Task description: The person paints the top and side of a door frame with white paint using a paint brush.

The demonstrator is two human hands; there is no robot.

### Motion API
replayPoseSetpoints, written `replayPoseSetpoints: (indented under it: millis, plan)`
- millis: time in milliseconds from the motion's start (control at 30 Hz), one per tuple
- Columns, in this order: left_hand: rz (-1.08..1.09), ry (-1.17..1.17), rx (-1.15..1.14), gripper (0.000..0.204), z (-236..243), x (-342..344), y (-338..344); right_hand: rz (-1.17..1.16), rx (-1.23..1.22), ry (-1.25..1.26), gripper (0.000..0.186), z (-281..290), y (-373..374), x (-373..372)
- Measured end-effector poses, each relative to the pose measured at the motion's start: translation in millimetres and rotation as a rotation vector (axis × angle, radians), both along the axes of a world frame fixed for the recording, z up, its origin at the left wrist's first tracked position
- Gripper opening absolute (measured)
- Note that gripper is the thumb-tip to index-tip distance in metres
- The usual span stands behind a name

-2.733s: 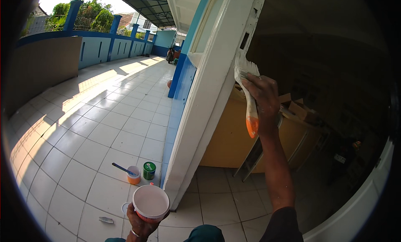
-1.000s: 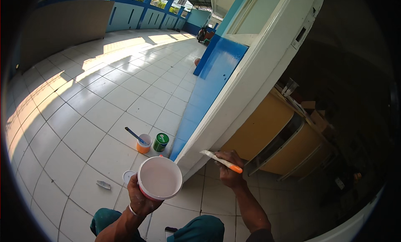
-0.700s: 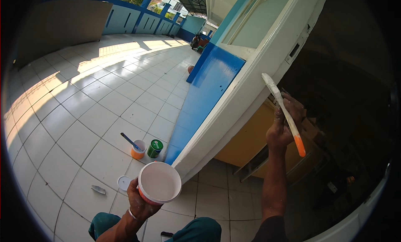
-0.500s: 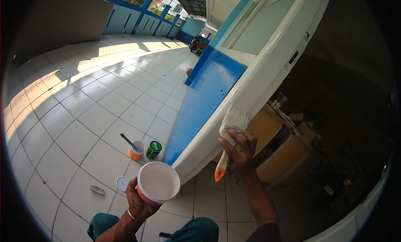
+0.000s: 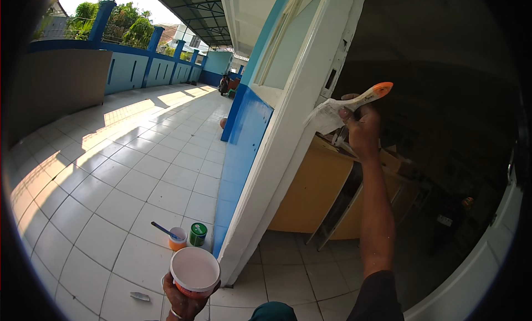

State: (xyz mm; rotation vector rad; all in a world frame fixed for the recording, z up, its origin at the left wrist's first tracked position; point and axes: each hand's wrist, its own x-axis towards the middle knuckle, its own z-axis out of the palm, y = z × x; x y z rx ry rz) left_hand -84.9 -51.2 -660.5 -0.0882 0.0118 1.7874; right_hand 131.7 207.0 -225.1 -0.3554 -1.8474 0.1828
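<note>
My right hand (image 5: 363, 124) is raised and closed around a wide paintbrush (image 5: 360, 102) with a pale wooden handle and orange tip. Its whitened bristles touch the inner side of the white door frame (image 5: 293, 107), below a lock-plate slot, and the handle tilts up to the right. Low in the middle, my left hand (image 5: 185, 299) grips a white-rimmed paint tub (image 5: 195, 270) with an orange-red side from beneath. Pale paint coats the inside of this tub.
On the tiled floor stand a small orange-and-white tub (image 5: 177, 239) with a blue-handled tool in it and a green can (image 5: 198, 234). A grey scrap (image 5: 139, 296) lies nearer. Yellowish wooden furniture (image 5: 302, 188) stands inside the dark doorway. A blue wall (image 5: 244, 138) adjoins the frame.
My right hand has risen and turned the brush, so its handle, which pointed down, now points up right. The bristles have moved higher on the frame. The view has tilted upward.
</note>
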Motion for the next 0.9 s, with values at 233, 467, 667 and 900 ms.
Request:
replayPoseSetpoints:
  millis: [233,467,667,900]
  plan:
    - [0.027,0.093,0.081,0.077,-12,-3,8,-0.130,0.463,0.205,0.018,86,-3,0]
    - [0.058,0.160,0.073,0.069,28,8,3,-0.249,0.912,-0.200,0.042,-28,-4,2]
    - [0.080,0.121,0.029,0.071,19,7,2,-0.092,0.499,-0.313,0.033,-80,-25,26]
    - [0.060,0.111,-0.003,0.077,-8,7,2,-0.063,0.264,0.112,0.024,84,-1,0]
